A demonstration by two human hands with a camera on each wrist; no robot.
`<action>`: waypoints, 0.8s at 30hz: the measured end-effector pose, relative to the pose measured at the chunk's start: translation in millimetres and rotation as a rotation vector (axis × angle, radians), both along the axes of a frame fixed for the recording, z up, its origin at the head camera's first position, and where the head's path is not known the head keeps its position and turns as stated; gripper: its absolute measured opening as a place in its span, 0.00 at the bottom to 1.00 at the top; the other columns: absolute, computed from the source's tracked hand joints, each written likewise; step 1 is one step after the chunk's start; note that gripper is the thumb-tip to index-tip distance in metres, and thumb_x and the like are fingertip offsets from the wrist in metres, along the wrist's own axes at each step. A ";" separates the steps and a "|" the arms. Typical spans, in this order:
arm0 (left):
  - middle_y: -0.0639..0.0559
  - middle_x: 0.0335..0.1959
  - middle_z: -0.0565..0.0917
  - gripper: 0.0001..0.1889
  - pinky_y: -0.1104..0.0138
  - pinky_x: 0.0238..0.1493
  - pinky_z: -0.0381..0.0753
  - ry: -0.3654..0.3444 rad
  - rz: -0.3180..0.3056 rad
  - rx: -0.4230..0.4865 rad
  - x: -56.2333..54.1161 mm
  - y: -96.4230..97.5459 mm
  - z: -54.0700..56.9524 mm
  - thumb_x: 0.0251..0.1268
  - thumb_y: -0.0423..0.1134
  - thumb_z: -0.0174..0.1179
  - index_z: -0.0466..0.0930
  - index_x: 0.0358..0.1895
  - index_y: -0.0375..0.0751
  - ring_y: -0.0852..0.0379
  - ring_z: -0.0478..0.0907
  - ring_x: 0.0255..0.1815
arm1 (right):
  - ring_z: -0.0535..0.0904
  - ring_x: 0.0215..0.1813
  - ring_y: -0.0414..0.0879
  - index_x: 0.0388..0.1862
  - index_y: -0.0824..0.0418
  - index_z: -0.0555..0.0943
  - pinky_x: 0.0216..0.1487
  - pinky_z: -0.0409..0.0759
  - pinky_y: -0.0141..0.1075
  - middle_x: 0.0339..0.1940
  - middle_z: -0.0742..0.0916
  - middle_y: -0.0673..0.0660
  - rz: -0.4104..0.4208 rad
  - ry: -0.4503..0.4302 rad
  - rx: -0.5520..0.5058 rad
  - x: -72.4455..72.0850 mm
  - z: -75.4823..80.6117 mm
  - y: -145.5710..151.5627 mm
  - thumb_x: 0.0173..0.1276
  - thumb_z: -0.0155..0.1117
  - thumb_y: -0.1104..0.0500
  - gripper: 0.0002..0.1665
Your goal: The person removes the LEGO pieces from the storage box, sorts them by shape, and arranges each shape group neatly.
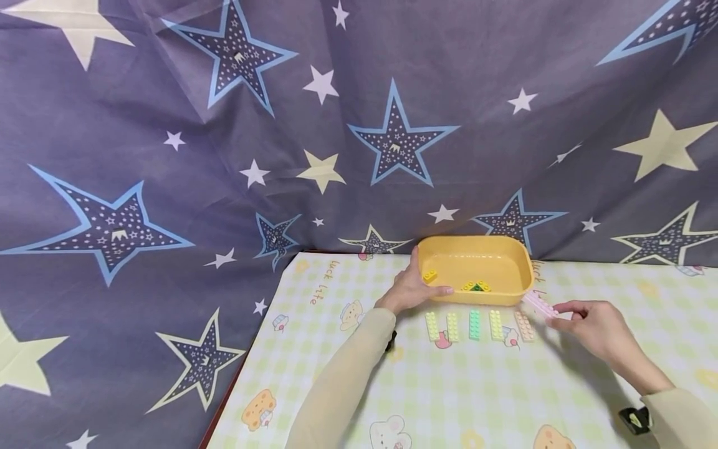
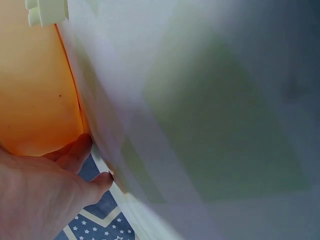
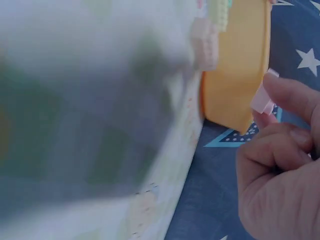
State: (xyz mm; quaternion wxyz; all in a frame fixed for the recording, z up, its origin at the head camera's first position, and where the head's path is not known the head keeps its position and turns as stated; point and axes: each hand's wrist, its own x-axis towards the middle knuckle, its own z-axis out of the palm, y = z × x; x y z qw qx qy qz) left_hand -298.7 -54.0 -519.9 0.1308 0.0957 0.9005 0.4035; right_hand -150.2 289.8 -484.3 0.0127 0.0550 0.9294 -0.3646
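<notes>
A yellow plastic bin stands near the back of the table. My left hand grips its left end, thumb at the front rim and fingers along the side. Between the thumb and fingers of my right hand is a long pink toy brick, pinched at one end; its other end is close to the bin's front right corner. The right wrist view also has this pink brick at the fingertips. Inside the bin lie a yellow brick and, by the front wall, yellow and green pieces.
In front of the bin, several studded bricks form a row: pale yellow ones, a mint green one and a peach one. A checked cloth covers the table. Behind it hangs a star-patterned curtain.
</notes>
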 end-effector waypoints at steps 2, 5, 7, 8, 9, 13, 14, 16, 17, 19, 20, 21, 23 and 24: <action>0.43 0.91 0.59 0.76 0.42 0.88 0.63 -0.001 0.000 -0.001 0.6 -0.3 -0.3 0.53 0.68 0.81 0.29 0.92 0.58 0.34 0.61 0.88 | 0.63 0.20 0.38 0.60 0.71 0.88 0.27 0.65 0.35 0.15 0.68 0.43 -0.021 -0.009 0.002 3.1 -4.0 2.4 0.73 0.75 0.48 0.29; 0.42 0.91 0.60 0.76 0.42 0.87 0.64 -0.001 0.001 -0.006 1.2 -1.2 -0.3 0.53 0.68 0.81 0.29 0.92 0.58 0.33 0.61 0.88 | 0.65 0.21 0.39 0.60 0.72 0.88 0.28 0.65 0.36 0.15 0.72 0.45 -0.036 -0.032 0.010 5.1 -8.3 6.9 0.74 0.74 0.48 0.30; 0.40 0.90 0.61 0.76 0.41 0.87 0.64 -0.005 0.007 -0.008 1.0 -1.5 0.3 0.53 0.68 0.81 0.29 0.92 0.59 0.34 0.60 0.89 | 0.69 0.23 0.40 0.60 0.72 0.88 0.29 0.67 0.35 0.17 0.78 0.49 -0.032 -0.048 0.025 4.5 -10.9 9.9 0.74 0.74 0.48 0.30; 0.39 0.90 0.61 0.76 0.41 0.87 0.64 -0.006 0.009 -0.009 0.8 -1.6 0.7 0.53 0.68 0.81 0.29 0.92 0.59 0.33 0.60 0.89 | 0.74 0.26 0.43 0.59 0.72 0.88 0.30 0.68 0.34 0.21 0.83 0.55 -0.032 -0.053 0.035 4.0 -12.4 11.2 0.74 0.74 0.48 0.29; 0.38 0.89 0.62 0.76 0.41 0.87 0.64 -0.009 0.011 -0.008 0.7 -1.7 1.1 0.53 0.68 0.81 0.29 0.92 0.60 0.33 0.60 0.89 | 0.78 0.30 0.47 0.58 0.72 0.88 0.32 0.70 0.34 0.26 0.87 0.61 -0.032 -0.056 0.046 3.3 -14.1 12.2 0.73 0.74 0.48 0.29; 0.38 0.89 0.62 0.76 0.41 0.87 0.63 -0.017 0.013 -0.003 0.2 -1.6 1.2 0.53 0.68 0.81 0.29 0.92 0.60 0.33 0.59 0.89 | 0.85 0.49 0.67 0.54 0.70 0.90 0.42 0.78 0.43 0.53 0.88 0.78 -0.036 -0.097 0.066 1.8 -20.8 14.3 0.72 0.76 0.47 0.27; 0.38 0.89 0.62 0.76 0.41 0.87 0.63 -0.016 0.012 -0.004 0.1 -1.5 0.9 0.53 0.68 0.81 0.29 0.92 0.60 0.33 0.59 0.89 | 0.84 0.53 0.70 0.53 0.70 0.90 0.44 0.79 0.46 0.58 0.86 0.80 -0.043 -0.100 0.071 1.9 -22.1 14.2 0.71 0.76 0.47 0.27; 0.39 0.90 0.61 0.76 0.41 0.88 0.63 -0.014 0.011 -0.003 0.1 -1.1 0.2 0.53 0.68 0.81 0.29 0.92 0.60 0.34 0.60 0.89 | 0.83 0.54 0.73 0.50 0.69 0.91 0.46 0.79 0.51 0.56 0.87 0.80 -0.045 -0.099 0.081 2.4 -24.0 13.5 0.70 0.77 0.47 0.25; 0.40 0.90 0.61 0.76 0.42 0.88 0.63 -0.013 0.010 -0.003 0.1 -1.0 0.0 0.53 0.68 0.81 0.29 0.92 0.60 0.34 0.60 0.89 | 0.84 0.52 0.72 0.48 0.69 0.91 0.45 0.79 0.51 0.54 0.88 0.79 -0.045 -0.092 0.089 2.8 -24.7 12.8 0.70 0.78 0.48 0.24; 0.41 0.90 0.61 0.76 0.42 0.88 0.63 -0.010 0.010 -0.001 0.2 -0.5 -0.5 0.53 0.68 0.81 0.29 0.92 0.59 0.34 0.61 0.89 | 0.86 0.47 0.67 0.43 0.68 0.91 0.42 0.79 0.49 0.47 0.91 0.75 -0.042 -0.068 0.113 4.1 -25.4 10.5 0.68 0.79 0.50 0.20; 0.41 0.90 0.60 0.76 0.42 0.88 0.63 -0.008 0.009 -0.001 0.2 -0.2 -0.7 0.53 0.68 0.81 0.29 0.92 0.59 0.34 0.61 0.89 | 0.86 0.44 0.64 0.40 0.68 0.91 0.41 0.78 0.47 0.43 0.92 0.72 -0.039 -0.060 0.126 4.4 -25.5 9.3 0.67 0.79 0.51 0.19; 0.41 0.90 0.60 0.76 0.42 0.88 0.63 -0.007 0.007 -0.001 0.2 -0.1 -0.8 0.53 0.68 0.81 0.29 0.92 0.59 0.34 0.61 0.89 | 0.85 0.40 0.60 0.38 0.67 0.91 0.39 0.77 0.44 0.39 0.92 0.69 -0.034 -0.057 0.138 4.8 -25.7 8.1 0.66 0.79 0.52 0.17; 0.42 0.91 0.60 0.76 0.42 0.88 0.63 -0.004 0.005 0.002 0.3 0.4 -1.1 0.53 0.68 0.81 0.29 0.92 0.59 0.34 0.61 0.89 | 0.83 0.36 0.54 0.34 0.66 0.90 0.35 0.74 0.41 0.33 0.92 0.63 -0.029 -0.066 0.159 5.6 -26.1 5.4 0.65 0.79 0.52 0.16; 0.42 0.91 0.60 0.76 0.42 0.87 0.63 -0.003 0.004 0.004 0.2 0.7 -1.0 0.53 0.68 0.81 0.29 0.92 0.59 0.34 0.61 0.88 | 0.82 0.34 0.52 0.33 0.66 0.89 0.34 0.73 0.40 0.31 0.91 0.61 -0.028 -0.075 0.169 5.9 -26.3 3.9 0.65 0.79 0.52 0.16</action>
